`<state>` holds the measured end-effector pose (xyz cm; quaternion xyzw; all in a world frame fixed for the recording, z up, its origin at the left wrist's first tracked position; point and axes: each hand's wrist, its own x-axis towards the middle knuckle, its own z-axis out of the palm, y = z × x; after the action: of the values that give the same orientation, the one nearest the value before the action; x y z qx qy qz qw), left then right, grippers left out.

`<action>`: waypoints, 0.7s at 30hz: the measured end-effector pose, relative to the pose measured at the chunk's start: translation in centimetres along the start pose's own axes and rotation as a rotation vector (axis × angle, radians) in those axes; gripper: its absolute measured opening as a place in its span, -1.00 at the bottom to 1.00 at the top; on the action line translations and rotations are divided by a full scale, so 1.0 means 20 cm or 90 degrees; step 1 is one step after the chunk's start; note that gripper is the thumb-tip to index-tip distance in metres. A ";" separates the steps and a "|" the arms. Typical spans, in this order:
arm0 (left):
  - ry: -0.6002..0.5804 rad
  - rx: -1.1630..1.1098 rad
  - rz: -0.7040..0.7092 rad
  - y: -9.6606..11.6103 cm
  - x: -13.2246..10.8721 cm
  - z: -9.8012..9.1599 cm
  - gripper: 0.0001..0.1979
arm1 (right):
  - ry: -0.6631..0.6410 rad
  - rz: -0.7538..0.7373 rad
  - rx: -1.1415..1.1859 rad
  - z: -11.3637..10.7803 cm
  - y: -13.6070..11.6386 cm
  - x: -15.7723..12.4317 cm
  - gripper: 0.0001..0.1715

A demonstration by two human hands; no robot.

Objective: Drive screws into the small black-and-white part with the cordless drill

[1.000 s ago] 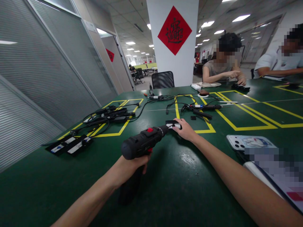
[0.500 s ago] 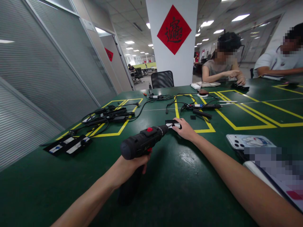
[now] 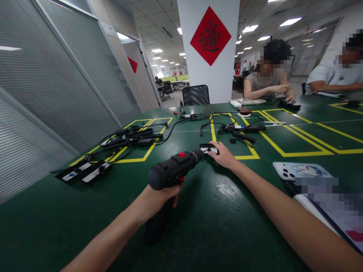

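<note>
My left hand (image 3: 161,196) is wrapped round the grip of a black cordless drill (image 3: 172,172) with red buttons. The drill points away from me, its tip meeting a small black-and-white flat piece (image 3: 209,149) on the table. On the right side of that piece, my right hand (image 3: 222,155) holds it with thumb and fingers. The exact spot where the bit touches is too small to make out. Two similar black pieces with white strips (image 3: 96,172) lie at the left.
Tangled black cables and adapters (image 3: 133,138) lie at the left on the green table (image 3: 193,234). A pen-like tool with a cord (image 3: 244,127) is beyond my right hand. A phone (image 3: 302,170) rests at the right. Two people sit across at the far right.
The whole view has shifted slightly. The drill, the small piece and both hands keep the same places relative to each other.
</note>
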<state>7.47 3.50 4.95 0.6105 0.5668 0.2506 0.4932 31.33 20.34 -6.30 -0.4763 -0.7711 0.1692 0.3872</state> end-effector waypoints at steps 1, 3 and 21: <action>0.001 0.004 -0.001 0.00 0.00 0.00 -0.82 | 0.000 0.000 0.001 0.00 0.00 0.00 -0.50; 0.001 0.011 0.001 -0.01 0.00 0.00 -0.83 | 0.000 -0.001 0.002 0.00 0.00 0.00 -0.51; 0.008 0.007 0.000 -0.02 0.01 -0.01 -0.84 | 0.000 -0.006 -0.004 0.01 0.01 0.00 -0.51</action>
<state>7.19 3.63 4.64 0.6113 0.5713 0.2512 0.4866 31.37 20.53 -6.51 -0.4739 -0.7738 0.1654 0.3863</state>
